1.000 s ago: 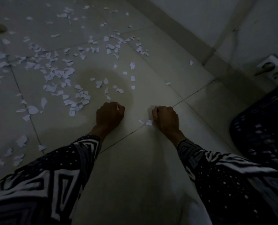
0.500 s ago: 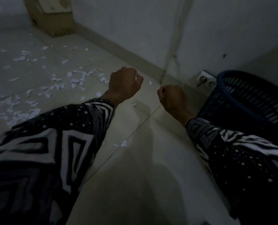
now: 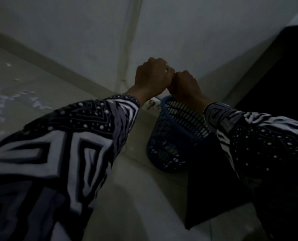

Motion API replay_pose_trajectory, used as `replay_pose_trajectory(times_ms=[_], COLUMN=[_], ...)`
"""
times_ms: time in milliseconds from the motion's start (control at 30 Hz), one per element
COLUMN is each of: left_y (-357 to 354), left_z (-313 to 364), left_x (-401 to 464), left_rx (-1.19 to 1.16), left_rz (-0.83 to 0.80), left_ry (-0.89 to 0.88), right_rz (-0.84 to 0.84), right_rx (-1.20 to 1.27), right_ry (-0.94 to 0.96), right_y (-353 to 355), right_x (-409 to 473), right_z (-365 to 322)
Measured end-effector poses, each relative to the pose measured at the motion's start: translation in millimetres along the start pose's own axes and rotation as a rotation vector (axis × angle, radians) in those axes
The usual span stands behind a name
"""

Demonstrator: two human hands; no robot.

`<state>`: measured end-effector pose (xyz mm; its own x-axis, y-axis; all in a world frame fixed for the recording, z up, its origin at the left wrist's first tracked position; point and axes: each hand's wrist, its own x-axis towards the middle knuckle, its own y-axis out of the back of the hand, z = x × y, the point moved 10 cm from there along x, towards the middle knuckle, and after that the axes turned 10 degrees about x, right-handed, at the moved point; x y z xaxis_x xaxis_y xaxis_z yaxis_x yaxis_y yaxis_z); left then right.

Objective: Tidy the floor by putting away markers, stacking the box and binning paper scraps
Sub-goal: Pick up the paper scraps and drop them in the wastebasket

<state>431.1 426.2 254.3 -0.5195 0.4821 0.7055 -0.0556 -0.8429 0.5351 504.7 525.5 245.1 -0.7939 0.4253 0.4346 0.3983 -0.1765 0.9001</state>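
White paper is glimpsed as a small bright fleck at the knuckles of the left hand [image 3: 150, 75], which is clenched, apparently round scraps; the right hand [image 3: 184, 84] is clenched too, pressed against the left, its contents not visible. Both are held above the rim of the dark blue mesh bin [image 3: 176, 134], set on the floor by the wall corner w/ a socket [image 3: 150, 105] just behind. More paper scraps [image 3: 19, 100] are left on the tiles, well apart to the left. Scraps are judged v. light, limp, easily scattered; best gathered in a closed fist & released low inside the bin.
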Motion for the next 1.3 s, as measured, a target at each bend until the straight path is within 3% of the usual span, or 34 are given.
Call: replay_pose_trajectory(times_ms=[167,400,600,933,1067,1300], left_y=[-19.0,-53.1,-109.3,-186.5,-208.3,-236.0], left_z=[25.7,15.6,31.7,62.4,59.9,61.0], left_x=[-4.6,10.1,-2.2,0.1,-5.4,-21.5], left_rx=[-0.04,-0.104,-0.133,-0.287,-0.282,-0.263], left_rz=[-0.023,0.017,-0.042,-0.122,-0.189,-0.305], left_ry=[-0.081,0.033,0.038,0.175,0.192,0.08], right_rz=[-0.032,-0.029,-0.126,-0.503,-0.7,-0.642], right_rx=[0.004,0.101,0.183,0.151,0.11,0.158], right_ry=[-0.145,-0.317,-0.469,-0.504,-0.455,-0.48], right_y=[11.7,-9.4,-55.9,-125.8,-158.1,-167.6], right_x=[-6.6,-23.2,-43.7,-79.4,-85.1,-75.8], right_z=[71.6,155.0,216.6,278.3,270.3,272.7])
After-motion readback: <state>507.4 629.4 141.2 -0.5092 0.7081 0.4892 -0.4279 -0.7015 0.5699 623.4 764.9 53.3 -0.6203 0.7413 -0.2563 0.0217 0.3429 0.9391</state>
